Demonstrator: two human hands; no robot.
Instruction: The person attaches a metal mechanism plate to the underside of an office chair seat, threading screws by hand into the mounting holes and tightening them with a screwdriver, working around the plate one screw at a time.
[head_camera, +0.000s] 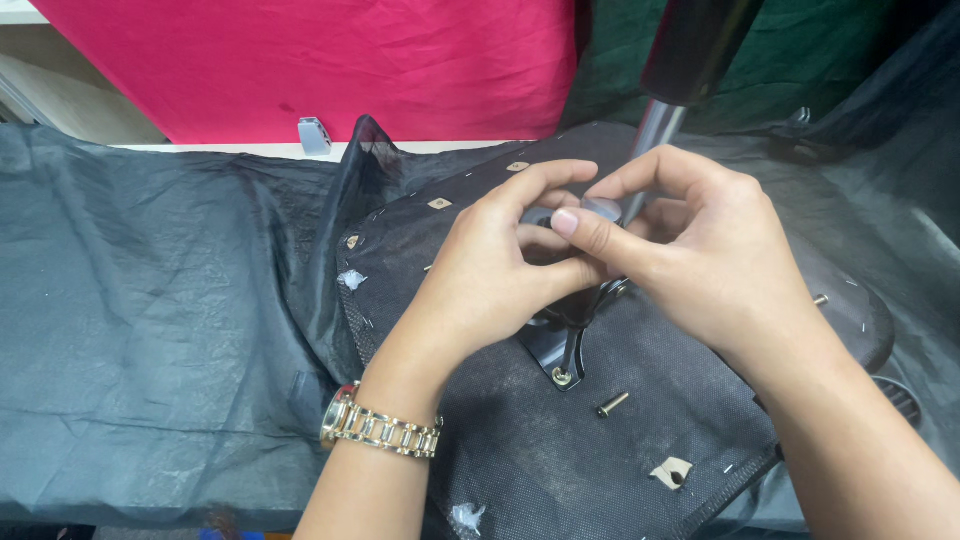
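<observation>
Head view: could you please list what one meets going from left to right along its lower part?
Dark grey cloth sheet → gold metal link wristwatch on the left wrist → brass-coloured loose bolt → pale torn hole in the black fabric panel → right forearm.

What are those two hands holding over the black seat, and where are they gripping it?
Both the left hand and right hand pinch a small dark, rounded part between their fingertips above the metal bracket. What it is cannot be told; fingers hide most of it.
</observation>
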